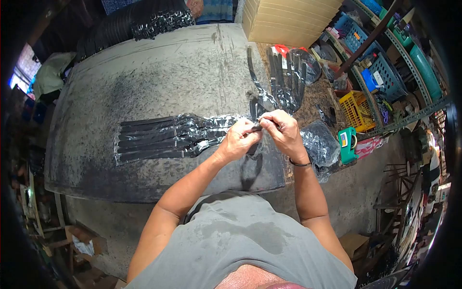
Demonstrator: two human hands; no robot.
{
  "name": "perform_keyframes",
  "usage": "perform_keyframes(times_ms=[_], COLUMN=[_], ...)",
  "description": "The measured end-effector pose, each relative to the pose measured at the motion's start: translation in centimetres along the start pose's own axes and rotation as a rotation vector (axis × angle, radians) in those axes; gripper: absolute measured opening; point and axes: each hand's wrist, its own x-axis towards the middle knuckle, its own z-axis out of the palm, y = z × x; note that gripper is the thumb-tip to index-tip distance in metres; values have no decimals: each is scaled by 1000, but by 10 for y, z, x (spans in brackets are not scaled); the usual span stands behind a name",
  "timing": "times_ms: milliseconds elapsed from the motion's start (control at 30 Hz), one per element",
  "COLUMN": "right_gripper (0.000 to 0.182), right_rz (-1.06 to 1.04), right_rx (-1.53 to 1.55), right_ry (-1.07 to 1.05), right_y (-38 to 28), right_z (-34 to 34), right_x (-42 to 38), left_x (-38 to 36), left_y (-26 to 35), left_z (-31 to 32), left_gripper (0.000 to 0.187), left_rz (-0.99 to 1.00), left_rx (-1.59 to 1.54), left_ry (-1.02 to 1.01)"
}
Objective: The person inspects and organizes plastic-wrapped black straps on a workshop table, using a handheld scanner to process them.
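Note:
My left hand (239, 139) and my right hand (286, 133) meet near the table's right side. Both are closed, fingers pinched together on a short piece of a black strap (257, 126); its exact end is hidden by the fingers. Left of them lies a bundle of flat black straps (159, 137) in clear, shiny plastic, its right end running up to my left hand. Just beyond my hands, a loose black strap (251, 67) stretches away across the table. Further right, more black straps (288, 79) lie fanned out with crumpled plastic about them.
The worn grey table (187, 89) carries rolled black material (120, 31) at the back left. Stacked tan boards (288, 19) stand at the back. Crumpled clear plastic (317, 142) and a green tape dispenser (347, 144) sit right, near shelves with a yellow basket (356, 111).

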Motion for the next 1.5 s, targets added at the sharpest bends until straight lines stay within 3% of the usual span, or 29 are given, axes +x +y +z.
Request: perform_keyframes(times_ms=[33, 67, 133, 200, 300, 367, 433, 500, 567, 600, 633, 767, 833, 900, 967, 1033, 1100, 1300, 1500], right_gripper=[16, 14, 8, 6, 7, 9, 10, 12, 14, 16, 16, 22, 18, 15, 21, 25, 28, 26, 21], right_rz=[16, 12, 60, 213, 221, 249, 179, 79, 147, 180, 173, 201, 284, 329, 279, 250, 215, 183, 139], right_rx=[-5, 10, 35, 157, 76, 115, 154, 146, 264, 207, 209, 246, 291, 204, 130, 214, 202, 73, 4], right_ry=[-45, -108, -24, -20, -40, -68, -63, -79, -49, -49, -57, -23, 6, 57, 92, 127, 150, 173, 234], right_y=[-1, -2, -6, -17, -4, -6, -13, -11, -16, -10, -6, 5, 7, -3, -7, -7, -7, -14, -19], right_z=[-4, -1, -1, -2, -2, 1, 10, 15, 18, 14, 14, 19, 17, 15, 2, -6, -10, -24, -42], right_x=[1, 9, 9, 6, 0, -3, -5, -6, -7, -7, -8, -8, -13, -10, -12, -18, -27, -56, -77], left_x=[1, 2, 0, -2, -6, 5, -1, 6, -4, -4, 4, 1, 3, 9, 8, 5, 9, 16, 23], left_y=[1, 6, -19, -17, -30, -26, 22, 26, 37, 37, 24, 18, 5, -4, -9, 8, 2, 2, 16], left_z=[2, -4, 4, -2, 5, 9, 0, 3, -3, -4, 6, 3, 6, 14, 10, -5, -7, 13, 28], left_gripper=[16, 17, 16, 17, 39, 56, 62, 60, 58, 54, 46, 27, 21, 23, 28, 29, 29, 36, 35], left_rz=[-48, -11, 250, 206, 293, 490, 183, 314, 66, 150, 397, 291, 135, 332, 5, -229, -301, -253, -249], left_rx=[-113, 97, 47, 116, 17, -20, -383, -366, -580, -497, -298, -348, -185, -38, -499, -561, -517, -613, -238], left_ry=[-27, -109, -12, -138, 20, 170, 80, 77, -95, -41, 107, 77, -26, 193, 61, 35, 1, -28, -84])
